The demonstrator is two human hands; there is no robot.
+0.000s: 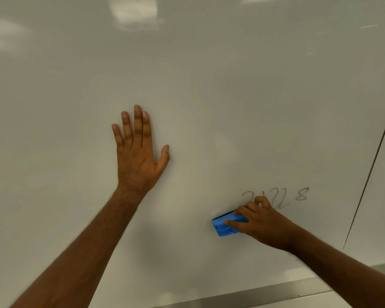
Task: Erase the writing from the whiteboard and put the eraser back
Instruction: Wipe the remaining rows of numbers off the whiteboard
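Observation:
A large whiteboard (209, 85) fills the view. Faint dark writing (282, 198), digits ending in an 8, sits low on the right. My right hand (262, 221) grips a blue eraser (225, 225) with a dark felt face and presses it on the board just below and left of the writing; my fingers hide part of the digits. My left hand (138, 150) lies flat on the board, fingers spread, well to the left and higher, holding nothing.
A metal tray ledge (265, 294) runs along the board's bottom edge. A dark seam (369, 174) between board panels runs down the right side. Ceiling lights reflect at the top of the board.

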